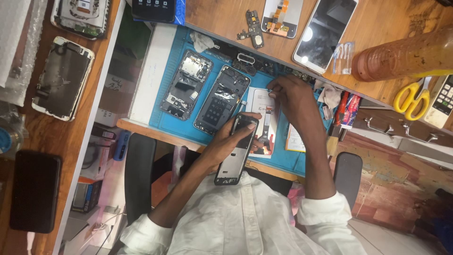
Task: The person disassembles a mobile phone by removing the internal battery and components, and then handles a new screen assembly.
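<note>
Left hand (231, 137) grips phone frame (236, 151) above lap.

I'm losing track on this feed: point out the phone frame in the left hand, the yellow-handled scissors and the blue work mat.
Phone frame (234, 156): head view, on its dark middle below the fingers.
Yellow-handled scissors (411, 97): head view, on the handle loops.
Blue work mat (165, 123): head view, on its bare left edge.
</note>
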